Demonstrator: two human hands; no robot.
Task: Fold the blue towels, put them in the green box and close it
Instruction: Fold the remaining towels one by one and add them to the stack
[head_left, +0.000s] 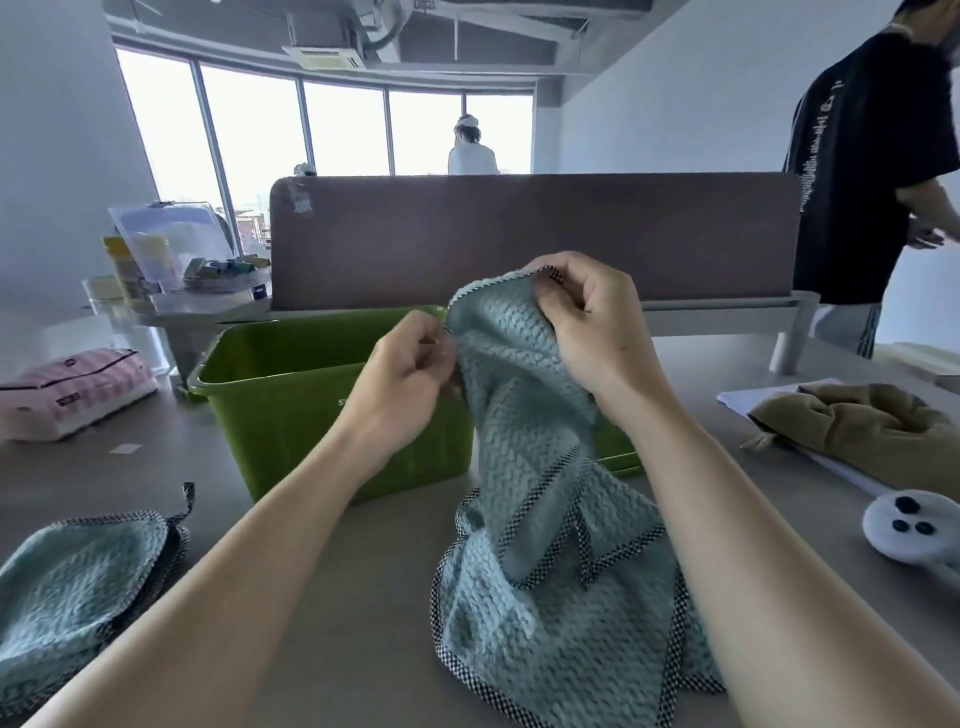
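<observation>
A blue towel (524, 426) with checked black-and-white trim hangs lifted in front of me, its lower part crumpled on the table. My right hand (592, 322) pinches its upper corner. My left hand (410, 374) pinches the towel's left edge a little lower. Behind my hands stands the open green box (291, 384), its inside empty as far as I can see. Its lid is hidden; only a green edge (618, 465) shows behind the towel. A second blue towel (78, 587) lies folded at the near left of the table.
A pink tissue pack (72, 389) lies at the left. An olive cloth (872, 426) on white paper and a white plush toy (914, 525) lie at the right. A brown desk divider (535, 234) stands behind the box. A person in black (872, 171) stands at the far right.
</observation>
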